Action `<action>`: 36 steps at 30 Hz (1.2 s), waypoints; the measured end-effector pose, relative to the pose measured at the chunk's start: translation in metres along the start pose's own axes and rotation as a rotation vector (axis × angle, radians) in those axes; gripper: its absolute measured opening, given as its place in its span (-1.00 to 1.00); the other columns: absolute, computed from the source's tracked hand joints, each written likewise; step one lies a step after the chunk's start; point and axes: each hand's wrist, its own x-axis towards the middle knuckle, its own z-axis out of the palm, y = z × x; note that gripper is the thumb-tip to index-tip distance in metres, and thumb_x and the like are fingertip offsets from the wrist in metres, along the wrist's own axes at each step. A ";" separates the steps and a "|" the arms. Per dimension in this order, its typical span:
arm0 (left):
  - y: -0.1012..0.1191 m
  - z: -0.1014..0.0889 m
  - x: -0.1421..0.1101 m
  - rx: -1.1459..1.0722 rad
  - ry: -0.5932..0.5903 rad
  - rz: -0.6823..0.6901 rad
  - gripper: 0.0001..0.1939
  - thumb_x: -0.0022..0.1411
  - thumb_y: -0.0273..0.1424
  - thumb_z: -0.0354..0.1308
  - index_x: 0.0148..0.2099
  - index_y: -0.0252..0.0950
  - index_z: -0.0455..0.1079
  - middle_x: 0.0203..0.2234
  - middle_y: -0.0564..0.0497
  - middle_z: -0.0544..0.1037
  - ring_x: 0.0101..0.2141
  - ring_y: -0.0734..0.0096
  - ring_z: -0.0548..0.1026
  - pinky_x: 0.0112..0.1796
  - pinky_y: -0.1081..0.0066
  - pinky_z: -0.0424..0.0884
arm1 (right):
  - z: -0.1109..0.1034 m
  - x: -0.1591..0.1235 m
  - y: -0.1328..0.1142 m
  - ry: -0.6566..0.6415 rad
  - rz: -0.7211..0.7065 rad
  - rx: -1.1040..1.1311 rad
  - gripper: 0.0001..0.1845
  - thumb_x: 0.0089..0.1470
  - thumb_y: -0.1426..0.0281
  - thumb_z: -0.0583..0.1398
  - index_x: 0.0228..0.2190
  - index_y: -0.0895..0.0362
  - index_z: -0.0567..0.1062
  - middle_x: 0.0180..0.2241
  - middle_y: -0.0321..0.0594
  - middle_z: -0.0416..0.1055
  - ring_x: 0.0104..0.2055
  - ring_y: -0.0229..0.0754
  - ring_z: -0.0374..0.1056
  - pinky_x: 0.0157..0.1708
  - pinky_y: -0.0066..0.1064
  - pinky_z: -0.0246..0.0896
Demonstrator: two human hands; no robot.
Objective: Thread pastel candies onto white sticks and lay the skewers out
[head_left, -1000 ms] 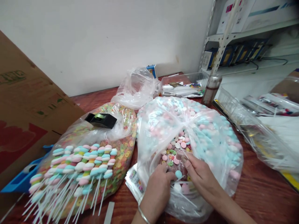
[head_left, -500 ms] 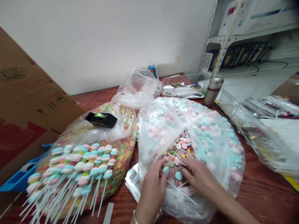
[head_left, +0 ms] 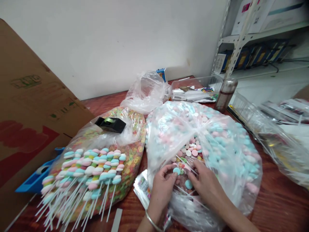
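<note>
My left hand (head_left: 164, 180) pinches a light blue marshmallow disc (head_left: 176, 170) between thumb and fingertips. Opposite it, my right hand (head_left: 205, 178) is closed with its fingertips on a thin white stick (head_left: 181, 159); pink and ring-shaped candies lie right by the fingertips, and whether they are threaded is unclear. Both hands are over a clear plastic bag (head_left: 159, 145) full of pastel marshmallows. Loose pink and white discs (head_left: 194, 152) lie in a hollow of it, with a second blue disc (head_left: 188, 184) between the hands.
Marshmallow skewers (head_left: 96, 167) lie in rows on a bag of ring candies (head_left: 135, 154), beside a black tape dispenser (head_left: 111, 124). A cardboard box (head_left: 36, 106) and blue tape dispenser (head_left: 36, 178) are at left. Behind stand a metal flask (head_left: 225, 95) and clear tray (head_left: 178, 85).
My left fingertips have closed on the blue disc and lifted it up and towards the right hand. The right hand stays near the stick. The whole view has shifted slightly.
</note>
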 end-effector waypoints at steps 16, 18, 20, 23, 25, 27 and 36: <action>0.004 0.016 0.000 -0.260 -0.169 -0.060 -0.71 0.00 -0.33 0.37 -0.19 -0.31 0.55 -0.38 -0.03 0.61 -0.46 0.47 0.50 -0.32 0.44 0.44 | -0.003 -0.004 -0.001 -0.138 0.279 0.995 -0.70 0.13 0.11 0.15 -0.29 0.08 0.31 -0.66 -0.54 0.20 -0.71 -0.42 0.04 -0.74 -0.59 -0.05; 0.004 0.016 0.000 -0.283 -0.174 -0.048 -0.72 0.03 -0.34 0.36 -0.18 -0.32 0.55 -0.37 -0.05 0.61 -0.44 0.47 0.51 -0.30 0.45 0.44 | -0.005 -0.005 -0.002 -0.156 0.281 1.066 -0.67 0.10 0.09 0.19 -0.27 0.08 0.32 -0.65 -0.54 0.22 -0.72 -0.45 0.03 -0.75 -0.61 -0.02; 0.004 0.017 -0.001 -0.266 -0.149 -0.025 -0.72 0.05 -0.34 0.34 -0.16 -0.33 0.54 -0.35 -0.06 0.62 -0.41 0.43 0.53 -0.27 0.42 0.45 | -0.007 -0.007 -0.005 -0.184 0.272 1.118 -0.65 0.07 0.09 0.23 -0.30 0.08 0.33 -0.57 -0.47 0.30 -0.64 -0.39 0.19 -0.71 -0.57 0.18; 0.005 0.019 -0.002 -0.209 -0.131 -0.004 -0.70 0.08 -0.32 0.32 -0.13 -0.31 0.53 -0.35 -0.07 0.62 -0.38 0.37 0.55 -0.25 0.37 0.46 | -0.008 -0.009 -0.006 -0.185 0.261 1.123 -0.66 0.06 0.09 0.24 -0.29 0.07 0.33 -0.46 -0.38 0.36 -0.48 -0.27 0.34 -0.62 -0.45 0.36; 0.007 0.021 -0.003 -0.175 -0.142 0.014 -0.71 0.08 -0.30 0.31 -0.14 -0.30 0.53 -0.34 -0.07 0.62 -0.37 0.34 0.55 -0.24 0.35 0.46 | -0.007 -0.009 -0.006 -0.158 0.265 1.117 -0.66 0.07 0.08 0.23 -0.31 0.06 0.31 -0.49 -0.42 0.33 -0.54 -0.31 0.30 -0.66 -0.47 0.33; 0.008 0.022 -0.004 -0.139 -0.158 0.048 -0.70 0.05 -0.31 0.33 -0.14 -0.28 0.52 -0.33 -0.06 0.61 -0.34 0.32 0.56 -0.23 0.34 0.46 | -0.006 -0.007 -0.007 -0.136 0.271 1.104 -0.66 0.06 0.08 0.23 -0.34 0.06 0.30 -0.55 -0.46 0.29 -0.63 -0.37 0.21 -0.71 -0.52 0.27; 0.012 0.017 -0.001 -0.063 -0.050 0.152 -0.68 0.03 -0.33 0.34 -0.15 -0.31 0.48 -0.27 -0.08 0.62 -0.27 0.29 0.56 -0.23 0.39 0.46 | -0.039 -0.024 -0.023 -0.003 0.003 0.719 -0.69 0.28 0.19 -0.02 -0.04 0.02 0.35 -0.26 -0.25 0.47 -0.33 -0.22 0.45 -0.42 -0.48 0.41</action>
